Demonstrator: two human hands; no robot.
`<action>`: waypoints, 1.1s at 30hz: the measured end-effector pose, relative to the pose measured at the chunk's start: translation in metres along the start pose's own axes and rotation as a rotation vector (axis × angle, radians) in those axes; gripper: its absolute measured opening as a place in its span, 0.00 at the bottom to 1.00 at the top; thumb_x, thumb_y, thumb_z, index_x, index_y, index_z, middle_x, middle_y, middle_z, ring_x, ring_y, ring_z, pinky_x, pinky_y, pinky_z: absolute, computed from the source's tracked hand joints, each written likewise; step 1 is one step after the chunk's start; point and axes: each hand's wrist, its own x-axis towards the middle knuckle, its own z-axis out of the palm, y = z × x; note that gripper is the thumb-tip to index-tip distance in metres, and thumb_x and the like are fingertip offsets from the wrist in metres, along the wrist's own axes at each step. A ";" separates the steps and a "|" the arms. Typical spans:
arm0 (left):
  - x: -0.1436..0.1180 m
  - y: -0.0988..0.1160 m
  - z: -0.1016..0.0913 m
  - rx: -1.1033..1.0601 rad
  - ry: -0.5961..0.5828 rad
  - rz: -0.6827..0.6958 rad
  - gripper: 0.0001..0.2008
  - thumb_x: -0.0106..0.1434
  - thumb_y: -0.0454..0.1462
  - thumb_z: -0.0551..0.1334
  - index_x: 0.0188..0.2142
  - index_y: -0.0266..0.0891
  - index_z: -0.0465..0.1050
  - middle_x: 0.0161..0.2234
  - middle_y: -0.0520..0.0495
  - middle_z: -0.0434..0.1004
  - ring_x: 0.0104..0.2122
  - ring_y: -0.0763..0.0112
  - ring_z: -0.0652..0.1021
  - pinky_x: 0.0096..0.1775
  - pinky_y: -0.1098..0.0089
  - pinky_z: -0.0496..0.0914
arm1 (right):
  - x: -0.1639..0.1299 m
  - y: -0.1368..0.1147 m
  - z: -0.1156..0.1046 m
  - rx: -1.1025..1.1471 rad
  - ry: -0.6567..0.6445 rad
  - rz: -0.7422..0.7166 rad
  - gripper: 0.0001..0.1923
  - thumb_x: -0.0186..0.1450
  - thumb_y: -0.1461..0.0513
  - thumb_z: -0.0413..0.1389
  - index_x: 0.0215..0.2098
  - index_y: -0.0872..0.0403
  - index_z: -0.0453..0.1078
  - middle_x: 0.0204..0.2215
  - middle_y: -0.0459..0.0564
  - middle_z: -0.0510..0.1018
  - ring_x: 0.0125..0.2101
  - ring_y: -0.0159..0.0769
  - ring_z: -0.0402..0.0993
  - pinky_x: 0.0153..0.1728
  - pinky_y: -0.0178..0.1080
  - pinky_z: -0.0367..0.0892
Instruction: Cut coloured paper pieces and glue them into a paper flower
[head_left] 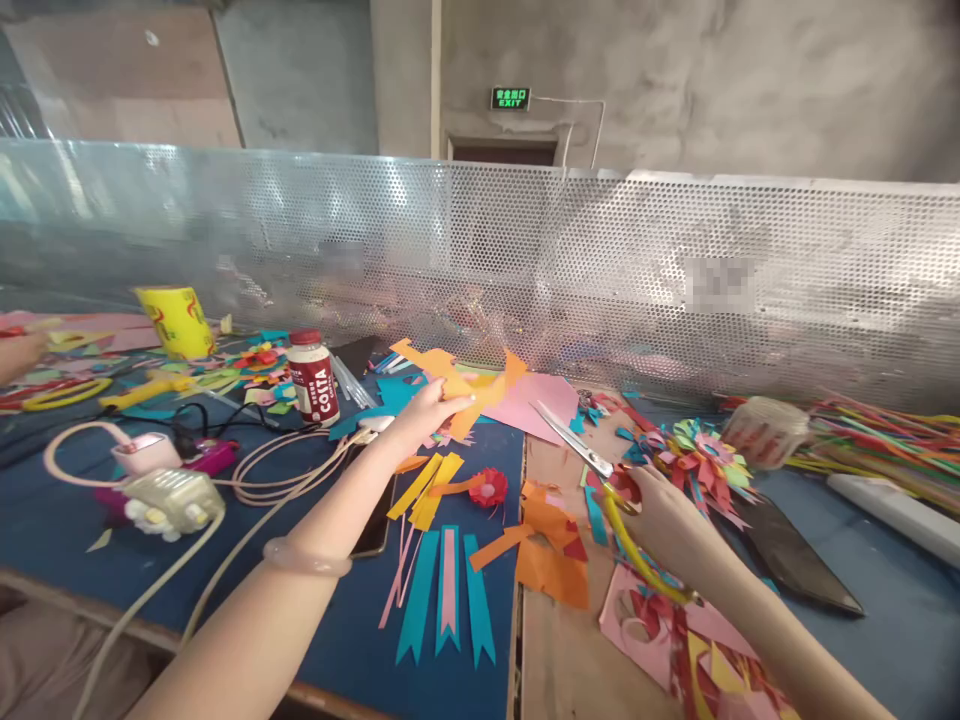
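Note:
My left hand (431, 405) pinches a cut-out sheet of orange paper (431, 360) above the far middle of the table. Its irregular edges stick out on both sides of my fingers. Behind it lies a pink sheet (540, 398). In my right hand (664, 515) is a pair of scissors (577, 442), the blades pointing up and left toward the papers and the tips apart from the orange paper. Nearer to me lie blue paper ribbons (416, 605) with notched ends, yellow strips (427, 490), a red paper flower (489, 488) and orange scraps (551, 570).
A Costa bottle (312, 380), a yellow tub (178, 322), coiled cables (259, 470) and a plug adapter (172, 500) stand left. Right are a paper-flower bunch (697, 455), a black phone-like slab (802, 555) and a plastic cup (766, 432). Perforated metal panel (637, 280) behind; another person's hand (19, 357) far left.

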 end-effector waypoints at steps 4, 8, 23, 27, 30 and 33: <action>0.002 -0.013 0.022 0.086 -0.036 -0.126 0.15 0.53 0.44 0.61 0.36 0.36 0.66 0.18 0.57 0.58 0.16 0.79 0.61 0.19 0.75 0.55 | 0.015 0.017 0.004 -0.061 0.107 0.084 0.18 0.57 0.57 0.49 0.40 0.62 0.65 0.38 0.61 0.71 0.39 0.45 0.69 0.37 0.39 0.60; 0.004 -0.013 0.066 0.098 -0.207 -0.098 0.15 0.53 0.46 0.61 0.29 0.36 0.64 0.21 0.55 0.62 0.19 0.77 0.63 0.21 0.74 0.57 | 0.020 0.023 -0.008 0.031 0.307 0.171 0.15 0.57 0.53 0.50 0.33 0.57 0.65 0.31 0.55 0.70 0.33 0.41 0.67 0.32 0.38 0.59; -0.051 0.022 0.119 1.093 -0.595 0.150 0.40 0.56 0.60 0.46 0.56 0.31 0.57 0.58 0.30 0.55 0.58 0.46 0.55 0.55 0.49 0.48 | 0.022 0.031 -0.008 0.220 0.535 0.171 0.10 0.54 0.55 0.52 0.24 0.53 0.60 0.26 0.48 0.67 0.27 0.36 0.62 0.28 0.35 0.56; -0.074 0.005 0.155 1.305 -0.536 0.231 0.43 0.59 0.57 0.43 0.58 0.19 0.52 0.57 0.22 0.52 0.58 0.44 0.55 0.57 0.49 0.44 | 0.020 0.029 -0.009 0.217 0.542 0.163 0.12 0.55 0.53 0.51 0.24 0.53 0.60 0.27 0.49 0.67 0.27 0.36 0.63 0.28 0.35 0.57; -0.075 -0.004 0.183 1.305 -0.519 0.313 0.39 0.62 0.53 0.40 0.58 0.18 0.52 0.58 0.23 0.50 0.58 0.43 0.53 0.56 0.48 0.47 | 0.019 0.028 -0.010 0.224 0.535 0.155 0.12 0.56 0.53 0.51 0.25 0.53 0.60 0.27 0.49 0.67 0.27 0.36 0.63 0.29 0.35 0.57; -0.076 -0.006 0.190 1.322 -0.392 0.382 0.37 0.64 0.51 0.40 0.57 0.18 0.53 0.58 0.23 0.51 0.58 0.44 0.55 0.56 0.50 0.51 | 0.019 0.028 -0.012 0.228 0.528 0.153 0.11 0.55 0.54 0.51 0.25 0.53 0.60 0.28 0.49 0.67 0.28 0.36 0.63 0.29 0.35 0.57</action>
